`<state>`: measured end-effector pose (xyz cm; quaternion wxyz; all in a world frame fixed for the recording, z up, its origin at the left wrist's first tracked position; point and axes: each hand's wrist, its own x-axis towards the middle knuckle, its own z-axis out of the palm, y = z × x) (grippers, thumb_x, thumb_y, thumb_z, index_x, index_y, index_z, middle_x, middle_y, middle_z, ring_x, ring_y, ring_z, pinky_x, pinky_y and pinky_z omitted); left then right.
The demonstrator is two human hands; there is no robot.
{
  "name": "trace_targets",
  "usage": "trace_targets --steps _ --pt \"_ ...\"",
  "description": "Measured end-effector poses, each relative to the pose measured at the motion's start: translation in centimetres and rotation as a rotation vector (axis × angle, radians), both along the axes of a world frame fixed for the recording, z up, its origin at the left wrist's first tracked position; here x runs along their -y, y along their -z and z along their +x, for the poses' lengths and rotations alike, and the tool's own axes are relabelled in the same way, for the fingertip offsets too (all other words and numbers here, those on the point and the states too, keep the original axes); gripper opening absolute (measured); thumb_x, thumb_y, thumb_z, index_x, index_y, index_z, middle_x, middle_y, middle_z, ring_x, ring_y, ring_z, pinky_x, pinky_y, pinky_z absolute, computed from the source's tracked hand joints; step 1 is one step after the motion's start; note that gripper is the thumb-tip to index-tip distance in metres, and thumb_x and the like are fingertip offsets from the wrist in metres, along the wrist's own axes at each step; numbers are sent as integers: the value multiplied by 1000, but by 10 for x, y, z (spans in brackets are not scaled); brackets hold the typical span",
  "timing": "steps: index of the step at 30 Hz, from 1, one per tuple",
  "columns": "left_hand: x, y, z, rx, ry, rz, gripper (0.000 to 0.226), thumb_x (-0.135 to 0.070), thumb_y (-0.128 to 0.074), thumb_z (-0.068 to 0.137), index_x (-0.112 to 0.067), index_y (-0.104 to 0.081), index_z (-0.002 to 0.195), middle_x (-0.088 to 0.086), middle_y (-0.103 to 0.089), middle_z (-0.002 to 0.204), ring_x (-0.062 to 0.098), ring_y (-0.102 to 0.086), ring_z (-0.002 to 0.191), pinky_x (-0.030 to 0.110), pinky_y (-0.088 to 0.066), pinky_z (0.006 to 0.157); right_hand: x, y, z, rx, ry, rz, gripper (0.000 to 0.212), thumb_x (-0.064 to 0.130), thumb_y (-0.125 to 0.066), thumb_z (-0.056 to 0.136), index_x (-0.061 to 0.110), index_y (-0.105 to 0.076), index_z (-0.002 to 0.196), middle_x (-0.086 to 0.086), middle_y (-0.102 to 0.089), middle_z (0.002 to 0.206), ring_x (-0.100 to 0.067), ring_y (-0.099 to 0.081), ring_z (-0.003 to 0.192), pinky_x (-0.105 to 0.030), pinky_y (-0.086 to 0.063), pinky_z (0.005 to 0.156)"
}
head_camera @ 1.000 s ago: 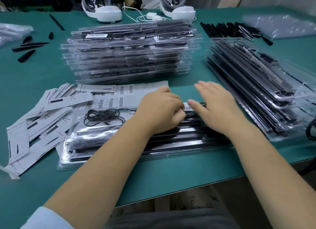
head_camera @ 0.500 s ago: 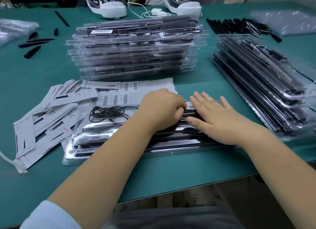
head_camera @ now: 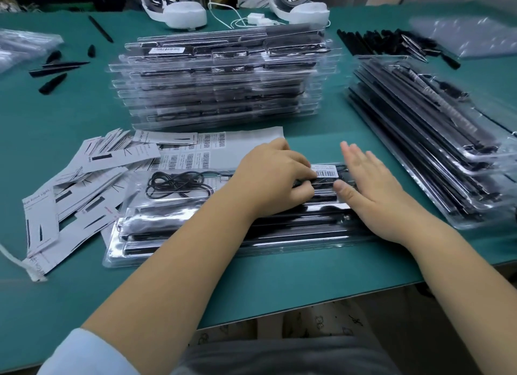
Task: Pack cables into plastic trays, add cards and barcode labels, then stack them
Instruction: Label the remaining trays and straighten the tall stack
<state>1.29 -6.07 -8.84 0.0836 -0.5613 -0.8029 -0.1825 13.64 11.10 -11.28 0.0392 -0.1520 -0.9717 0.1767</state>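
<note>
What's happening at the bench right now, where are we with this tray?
A person is sticking a barcode label onto the clear plastic tray in front of them. The left hand presses the label's left end with curled fingers, while the right hand lies flat on the tray beside it, thumb at the label's edge. A coiled cable already sits in the tray. Finished trays are stacked behind, with loose cards and a label sheet to the left.

Bright, even overhead light glints off the plastic trays [head_camera: 223, 75]; edges bow and blur.
</note>
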Motion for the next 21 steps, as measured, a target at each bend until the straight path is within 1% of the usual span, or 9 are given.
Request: trace_targets --steps 2,6,8,10,12,14,16,19,21 --pt "-2 -1 1 7 -14 6 33 -31 -47 83 -24 -77 92 -14 -72 96 23 -52 88 35 -47 74 1 -2 0 23 -41 28 87 88 0 70 43 1 145 14 3 157 -9 9 144 -39 -1 116" --pt "-1 0 -1 44 -29 -17 26 -28 -51 86 -21 -76 87 -12 -72 94 20 -52 87 34 -46 75 0 -3 -2 -3 -38 -48 87 75 -10 73 32 -21 148 14 -9 156 -10 1 144 -40 -5 118" --pt "0 -2 -3 47 -80 -46 26 -29 -49 88 -21 -74 90 -9 -70 94 19 -51 91 35 -46 77 -1 -2 -1 -101 6 -183 73 63 -21 82 26 -33 145 12 -20 154 -9 -8 143 -35 -6 118" --pt "0 -5 -7 84 -165 -25 27 -32 -47 91 -22 -70 102 -7 -68 104 19 -51 100 35 -46 82 -3 -2 -1 -205 60 -269 49 42 -37 95 21 -44 139 9 -32 149 -8 -20 140 -24 -9 113" --pt "0 -6 -12 141 -220 -51 33 -39 -46 93 -24 -62 117 -6 -63 116 17 -50 110 34 -45 87 -4 -1 1 -292 95 -274 37 28 -46 97 16 -54 132 8 -44 137 -7 -33 133 -20 -17 109" --pt "-3 -6 -16 162 -201 -160 37 -47 -43 94 -26 -60 120 -5 -63 114 18 -53 108 34 -46 86 -3 -2 2 -407 141 -292 25 23 -48 97 18 -64 115 14 -54 119 -2 -43 117 -10 -24 100" --pt "-8 -6 -19 175 -184 -222 43 -55 -42 93 -26 -60 120 -1 -62 111 20 -54 105 36 -47 85 -2 -4 3 -497 222 -344 17 21 -48 97 26 -65 96 22 -55 100 3 -47 102 -2 -30 87" --pt "-17 -7 -25 204 -198 -277 57 -63 -41 89 -21 -59 122 4 -57 111 23 -54 103 36 -47 84 -3 -6 3 -527 312 -410 20 24 -46 97 25 -65 91 11 -57 97 3 -48 93 -19 -35 86" --pt "-23 -7 -28 227 -205 -317 59 -66 -42 88 -17 -63 112 6 -58 105 24 -55 97 39 -48 84 -3 -7 4 -527 333 -404 21 25 -45 97 23 -65 93 8 -56 99 2 -47 92 -22 -33 85"
